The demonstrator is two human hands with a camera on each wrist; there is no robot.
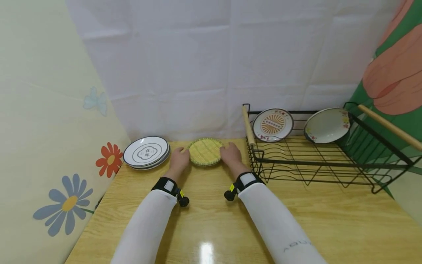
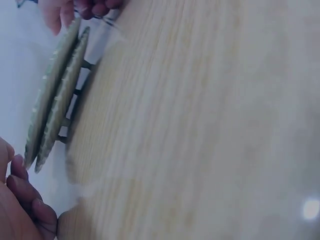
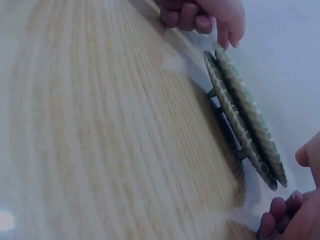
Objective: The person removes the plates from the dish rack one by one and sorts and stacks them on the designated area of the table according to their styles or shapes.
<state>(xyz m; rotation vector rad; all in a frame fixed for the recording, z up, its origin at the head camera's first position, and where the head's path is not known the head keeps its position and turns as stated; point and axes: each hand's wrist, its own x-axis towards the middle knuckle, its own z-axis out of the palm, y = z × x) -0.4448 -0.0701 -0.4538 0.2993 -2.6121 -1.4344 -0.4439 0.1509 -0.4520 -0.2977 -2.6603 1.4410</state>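
A round woven tray (image 1: 205,152) with a braided rim lies at the back of the table. From the side, the left wrist view shows two woven discs, an upper disc (image 2: 51,95) over a lower disc (image 2: 62,102), with short dark legs beneath. My left hand (image 1: 179,160) is at the left edge, fingertips close to the rim. At the right edge is my right hand (image 1: 232,156); in the right wrist view a narrow gap shows between its spread thumb and the discs. Whether any fingertip touches the rim is hard to tell.
Left of my left hand stands a stack of white plates (image 1: 146,152). On the right, a black wire dish rack (image 1: 310,161) with wooden handles holds a patterned plate (image 1: 273,124) and a white oval dish (image 1: 328,126). A white cloth (image 1: 184,73) hangs behind the table (image 1: 211,220).
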